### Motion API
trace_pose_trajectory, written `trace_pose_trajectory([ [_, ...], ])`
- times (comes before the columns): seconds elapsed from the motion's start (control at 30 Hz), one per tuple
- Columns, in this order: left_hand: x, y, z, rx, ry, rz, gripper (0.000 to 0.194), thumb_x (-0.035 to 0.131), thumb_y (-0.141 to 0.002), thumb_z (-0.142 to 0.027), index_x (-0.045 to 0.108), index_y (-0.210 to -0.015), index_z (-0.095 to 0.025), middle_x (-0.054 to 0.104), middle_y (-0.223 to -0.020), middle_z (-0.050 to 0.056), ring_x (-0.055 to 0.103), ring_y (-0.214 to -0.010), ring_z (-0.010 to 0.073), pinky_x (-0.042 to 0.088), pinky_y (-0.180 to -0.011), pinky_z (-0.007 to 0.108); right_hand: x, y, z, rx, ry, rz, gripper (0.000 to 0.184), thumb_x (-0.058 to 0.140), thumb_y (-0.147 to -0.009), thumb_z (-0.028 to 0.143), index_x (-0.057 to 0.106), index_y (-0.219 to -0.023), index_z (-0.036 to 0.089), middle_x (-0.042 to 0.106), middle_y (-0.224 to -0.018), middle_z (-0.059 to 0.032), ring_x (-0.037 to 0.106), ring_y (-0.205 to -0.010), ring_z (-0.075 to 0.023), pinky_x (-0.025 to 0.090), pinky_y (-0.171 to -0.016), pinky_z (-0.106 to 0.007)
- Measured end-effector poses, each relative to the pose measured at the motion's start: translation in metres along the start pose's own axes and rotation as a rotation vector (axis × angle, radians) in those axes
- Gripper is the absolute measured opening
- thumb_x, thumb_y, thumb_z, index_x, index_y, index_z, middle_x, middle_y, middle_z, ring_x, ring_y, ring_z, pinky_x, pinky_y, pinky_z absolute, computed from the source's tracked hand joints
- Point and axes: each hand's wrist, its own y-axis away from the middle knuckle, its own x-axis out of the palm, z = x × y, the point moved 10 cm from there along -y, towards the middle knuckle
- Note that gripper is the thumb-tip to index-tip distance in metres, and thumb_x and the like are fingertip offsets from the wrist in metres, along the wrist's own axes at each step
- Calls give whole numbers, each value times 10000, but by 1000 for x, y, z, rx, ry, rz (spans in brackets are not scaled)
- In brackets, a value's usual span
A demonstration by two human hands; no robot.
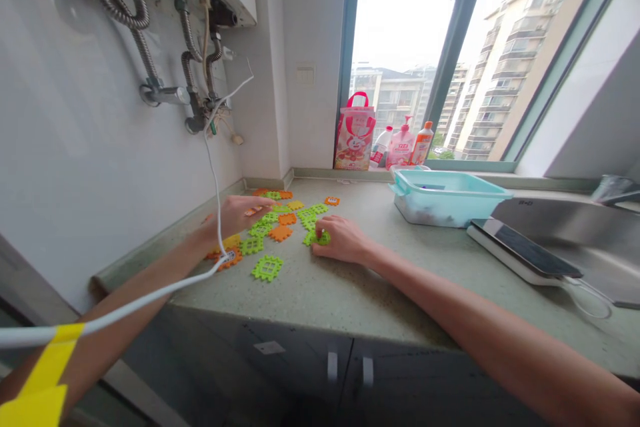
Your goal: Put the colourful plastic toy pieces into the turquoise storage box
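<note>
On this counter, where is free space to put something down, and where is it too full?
Free: the counter strip between the right hand and the teal tub, and the front edge below the lone green tile. Crowded: the tile pile near the left hand.

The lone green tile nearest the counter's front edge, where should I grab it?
The green tile lies flat on the counter, apart from the others. Probably pinch two opposite notched edges from above, coming from the front, where nothing crowds it.
</note>
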Motion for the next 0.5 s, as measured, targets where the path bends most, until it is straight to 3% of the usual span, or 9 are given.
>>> trace_pose_trajectory([
  [0.1,13,0,-11,28,-4,129,419,557,-1030,-537,758,-1242,-236,807,-1106,72,771,-971,220,601,-943,361,-2,0,-6,24,-4,-8,163,719,-862,379,682,-899,224,728,-974,-52,663,-930,-222,475,-840,-322],
  [0.2,17,-1,-19,75,-45,208,377,544,-1040,-510,798,-1120,-244,797,-1115,86,734,-1060,237,568,-995,392,-1,0,-8,31,-9,2,150,718,-867,363,691,-916,224,730,-986,-54,666,-959,-226,478,-859,-325],
  [0.37,46,2,-45,173,-55,407,402,708,-927,-586,790,-1149,-261,776,-1169,83,672,-1170,279,483,-1093,433,0,0,-7,26,-16,-16,175,722,-869,392,679,-915,229,724,-987,-52,662,-946,-222,478,-866,-327],
  [0.5,62,3,-50,140,-65,445,429,688,-937,-575,770,-1182,-233,765,-1160,91,680,-1154,281,455,-1110,425,3,0,-9,44,-14,-17,180,710,-873,402,677,-924,232,717,-997,-51,656,-945,-226,477,-861,-333],
])
